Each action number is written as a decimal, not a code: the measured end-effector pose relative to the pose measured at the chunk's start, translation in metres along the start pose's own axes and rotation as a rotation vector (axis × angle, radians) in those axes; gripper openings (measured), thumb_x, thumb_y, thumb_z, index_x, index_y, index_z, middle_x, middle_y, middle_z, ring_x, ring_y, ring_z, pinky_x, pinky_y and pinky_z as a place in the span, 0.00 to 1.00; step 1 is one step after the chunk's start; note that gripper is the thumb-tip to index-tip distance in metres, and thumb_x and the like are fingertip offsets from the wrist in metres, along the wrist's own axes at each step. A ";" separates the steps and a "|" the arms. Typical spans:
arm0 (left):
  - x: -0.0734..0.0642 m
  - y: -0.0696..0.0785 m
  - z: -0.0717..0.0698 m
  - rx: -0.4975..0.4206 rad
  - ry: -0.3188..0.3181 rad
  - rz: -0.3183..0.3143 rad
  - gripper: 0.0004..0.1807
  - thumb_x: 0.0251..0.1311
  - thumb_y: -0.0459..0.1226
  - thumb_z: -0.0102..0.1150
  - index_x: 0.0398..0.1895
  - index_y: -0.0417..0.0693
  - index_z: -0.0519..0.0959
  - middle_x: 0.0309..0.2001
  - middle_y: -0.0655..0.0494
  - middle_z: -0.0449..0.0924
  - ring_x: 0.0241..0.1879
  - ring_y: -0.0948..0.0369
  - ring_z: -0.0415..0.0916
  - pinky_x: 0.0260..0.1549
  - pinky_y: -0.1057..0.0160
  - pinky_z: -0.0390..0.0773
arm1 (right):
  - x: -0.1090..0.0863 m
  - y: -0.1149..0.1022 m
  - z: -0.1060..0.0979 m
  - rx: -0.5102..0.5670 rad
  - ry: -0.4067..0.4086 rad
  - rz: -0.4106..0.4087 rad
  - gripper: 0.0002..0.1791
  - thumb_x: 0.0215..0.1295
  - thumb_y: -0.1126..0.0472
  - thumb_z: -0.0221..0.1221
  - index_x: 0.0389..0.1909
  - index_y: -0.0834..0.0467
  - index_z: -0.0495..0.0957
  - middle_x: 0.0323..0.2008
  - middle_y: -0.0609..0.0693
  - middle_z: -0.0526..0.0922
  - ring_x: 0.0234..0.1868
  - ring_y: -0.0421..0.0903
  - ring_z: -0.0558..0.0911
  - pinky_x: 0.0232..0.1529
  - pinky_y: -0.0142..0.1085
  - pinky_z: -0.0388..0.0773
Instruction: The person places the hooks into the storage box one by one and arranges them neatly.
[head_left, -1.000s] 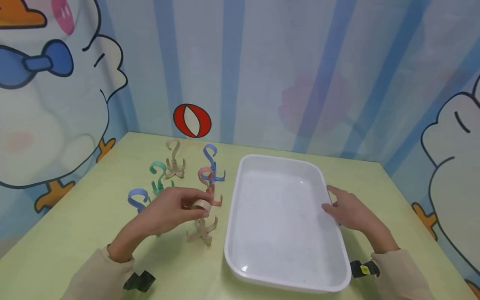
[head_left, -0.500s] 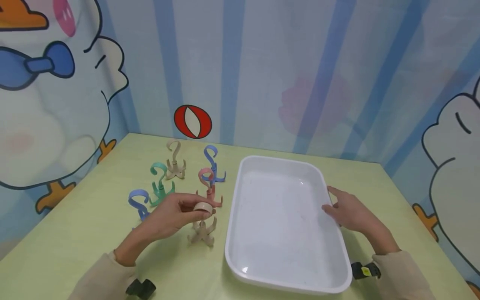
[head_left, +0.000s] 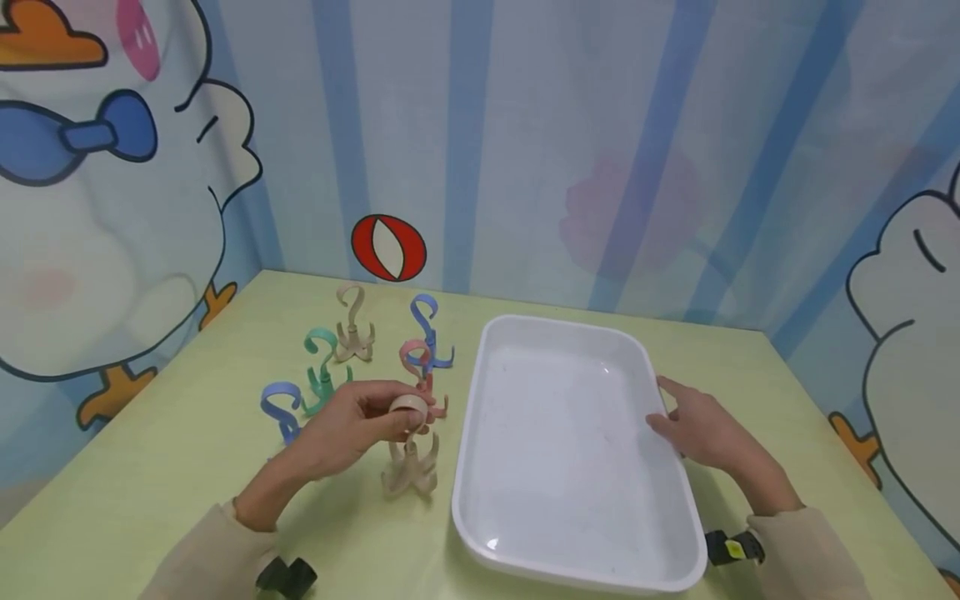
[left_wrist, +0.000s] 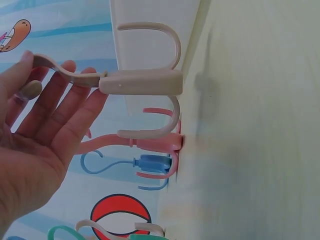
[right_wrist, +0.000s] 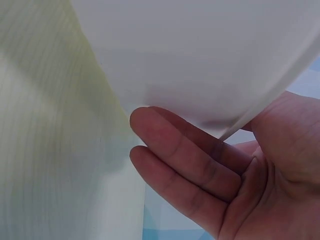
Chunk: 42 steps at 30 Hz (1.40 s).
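Observation:
My left hand (head_left: 356, 425) pinches the curved top of a beige four-armed rotating hook (head_left: 410, 471), held upright left of a white tray (head_left: 577, 450). In the left wrist view, the beige hook (left_wrist: 142, 82) has its base slightly off the table, with a shadow apart from it. Just behind stands a pink hook (head_left: 427, 398), partly hidden by my fingers. My right hand (head_left: 697, 425) grips the tray's right rim, thumb over the edge. In the right wrist view, the fingers of that right hand (right_wrist: 200, 170) lie against the tray's outer wall (right_wrist: 190, 65).
More hooks stand on the left of the pale table (head_left: 187, 417): a near blue one (head_left: 283, 412), a green one (head_left: 321, 375), another beige one (head_left: 352, 329) and a far blue one (head_left: 427, 333). A striped cartoon curtain (head_left: 525, 150) closes off the back.
The beige hook in my left hand has turned a little and risen slightly. The view has shifted a bit. My right hand stays on the tray's rim.

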<state>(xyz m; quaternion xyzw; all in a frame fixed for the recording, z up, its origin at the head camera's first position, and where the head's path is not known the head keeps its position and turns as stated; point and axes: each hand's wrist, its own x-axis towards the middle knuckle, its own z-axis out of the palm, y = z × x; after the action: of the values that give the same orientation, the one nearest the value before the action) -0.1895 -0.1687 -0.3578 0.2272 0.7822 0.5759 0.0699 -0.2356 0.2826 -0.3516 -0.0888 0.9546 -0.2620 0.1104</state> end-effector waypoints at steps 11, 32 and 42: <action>0.009 0.012 -0.004 -0.020 0.015 0.004 0.13 0.78 0.40 0.59 0.56 0.41 0.83 0.48 0.46 0.91 0.48 0.50 0.90 0.44 0.56 0.90 | -0.001 -0.001 -0.001 -0.004 0.010 -0.003 0.42 0.79 0.60 0.57 0.82 0.71 0.47 0.55 0.72 0.84 0.42 0.54 0.91 0.35 0.45 0.89; 0.022 0.043 -0.008 0.013 0.066 0.074 0.12 0.77 0.36 0.60 0.57 0.40 0.81 0.43 0.39 0.87 0.41 0.45 0.88 0.42 0.56 0.91 | -0.001 0.000 0.000 0.006 0.010 -0.006 0.42 0.79 0.59 0.57 0.82 0.70 0.47 0.58 0.74 0.82 0.44 0.56 0.91 0.36 0.46 0.90; 0.034 0.053 -0.002 0.010 0.100 0.086 0.14 0.77 0.37 0.60 0.60 0.42 0.81 0.46 0.44 0.87 0.42 0.56 0.90 0.43 0.56 0.91 | -0.001 0.000 0.000 0.003 0.007 -0.007 0.42 0.79 0.59 0.57 0.82 0.71 0.47 0.55 0.72 0.84 0.42 0.53 0.91 0.36 0.45 0.89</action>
<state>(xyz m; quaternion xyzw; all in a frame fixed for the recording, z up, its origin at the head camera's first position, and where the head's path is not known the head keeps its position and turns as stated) -0.2054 -0.1432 -0.3022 0.2317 0.7770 0.5853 0.0048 -0.2346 0.2833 -0.3515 -0.0909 0.9543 -0.2641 0.1063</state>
